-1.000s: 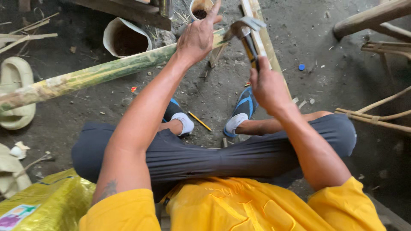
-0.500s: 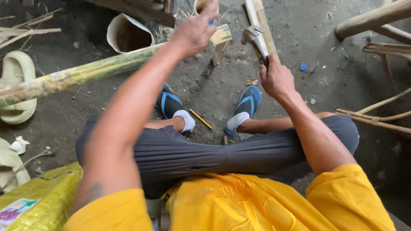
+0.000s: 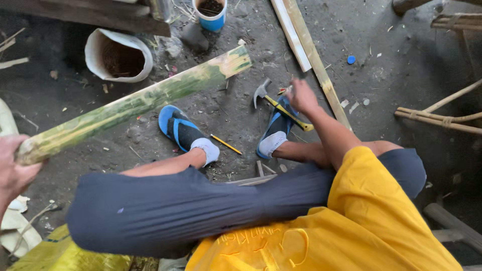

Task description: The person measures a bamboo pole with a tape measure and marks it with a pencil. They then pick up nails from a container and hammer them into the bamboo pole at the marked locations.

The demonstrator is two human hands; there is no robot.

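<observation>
While the left hand (image 3: 12, 168) grips the near end of the bamboo pole (image 3: 135, 105), now pulled back, the right hand (image 3: 301, 95), blurred, grip unclear, has left the hammer (image 3: 281, 106) lying on the ground beside the foot.

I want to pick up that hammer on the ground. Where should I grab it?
Grab the hammer by its yellow-and-black handle, near the end away from the metal head. It lies flat across the blue sandal, so come from above and wrap your fingers around it. The right hand is right beside it, over the handle's middle.
</observation>
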